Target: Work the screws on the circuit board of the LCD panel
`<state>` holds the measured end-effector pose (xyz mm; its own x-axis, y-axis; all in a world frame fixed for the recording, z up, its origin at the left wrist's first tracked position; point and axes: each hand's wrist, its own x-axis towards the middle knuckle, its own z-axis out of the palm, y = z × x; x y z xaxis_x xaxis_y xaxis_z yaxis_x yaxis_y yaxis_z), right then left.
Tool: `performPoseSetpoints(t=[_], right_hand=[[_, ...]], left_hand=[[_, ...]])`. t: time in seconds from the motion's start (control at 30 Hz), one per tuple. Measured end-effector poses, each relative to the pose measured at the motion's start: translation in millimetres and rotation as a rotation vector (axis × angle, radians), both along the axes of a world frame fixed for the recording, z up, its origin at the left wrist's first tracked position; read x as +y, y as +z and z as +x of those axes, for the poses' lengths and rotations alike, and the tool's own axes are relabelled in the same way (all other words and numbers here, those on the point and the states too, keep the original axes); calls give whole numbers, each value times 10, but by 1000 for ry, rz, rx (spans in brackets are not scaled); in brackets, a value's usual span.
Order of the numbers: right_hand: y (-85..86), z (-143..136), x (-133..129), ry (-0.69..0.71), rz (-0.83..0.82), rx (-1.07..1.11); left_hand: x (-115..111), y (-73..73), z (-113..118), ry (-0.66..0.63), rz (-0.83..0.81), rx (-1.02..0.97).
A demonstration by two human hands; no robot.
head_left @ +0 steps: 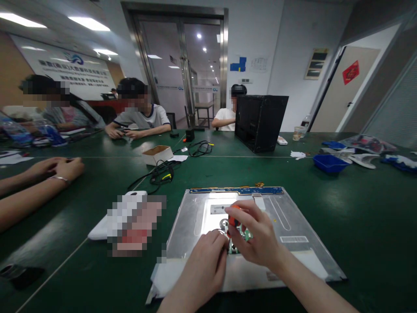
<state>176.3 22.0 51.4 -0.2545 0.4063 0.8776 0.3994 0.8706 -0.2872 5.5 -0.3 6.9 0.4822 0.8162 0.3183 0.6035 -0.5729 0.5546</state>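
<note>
In front of me lies a flat silver display panel (pixel 202 252), its metal back facing up and a blue circuit strip (pixel 260 190) along its far edge. My right hand (pixel 257 232) is closed around the orange and black handle of a screwdriver (pixel 233 216), held over the middle of the panel. Its tip is hidden. Under the fingers sits a small green circuit board (pixel 233 250) with round metal parts (pixel 224 223). My left hand (pixel 208 256) is closed beside that board, fingertips pinched against its left side; what they hold is hidden.
Left of the panel lie a white power bank-like object (pixel 100 228) and a partly blurred flat item (pixel 133 239). Beyond are black cables (pixel 161 174), an open cardboard box (pixel 157 154), a black computer case (pixel 260 124) and a blue tray (pixel 330 164). Other people sit around the green table (pixel 368 217).
</note>
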Motion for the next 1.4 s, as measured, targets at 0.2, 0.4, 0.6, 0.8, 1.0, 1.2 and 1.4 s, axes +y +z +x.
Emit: performPoseSetpoints(t=[0.2, 0.4, 0.6, 0.8, 1.0, 1.2, 1.4], right_hand=[[3, 12, 4, 11, -16, 2], [-111, -6, 6, -19, -68, 57], [-79, 8, 7, 37, -64, 22], [-33, 18, 14, 109, -51, 5], [-63, -12, 34, 33, -32, 62], [-57, -5, 31, 10, -12, 11], [-19, 6, 4, 20, -37, -34]], left_hand=[[-3, -20, -5, 2, -27, 19], [-6, 2, -4, -1, -53, 23], [-4, 25, -1, -7, -34, -3], [-2, -5, 4, -2, -22, 13], [-1, -49, -1, 17, 2, 8], [-5, -10, -1, 17, 1, -7], [-2, 10, 0, 9, -6, 4]])
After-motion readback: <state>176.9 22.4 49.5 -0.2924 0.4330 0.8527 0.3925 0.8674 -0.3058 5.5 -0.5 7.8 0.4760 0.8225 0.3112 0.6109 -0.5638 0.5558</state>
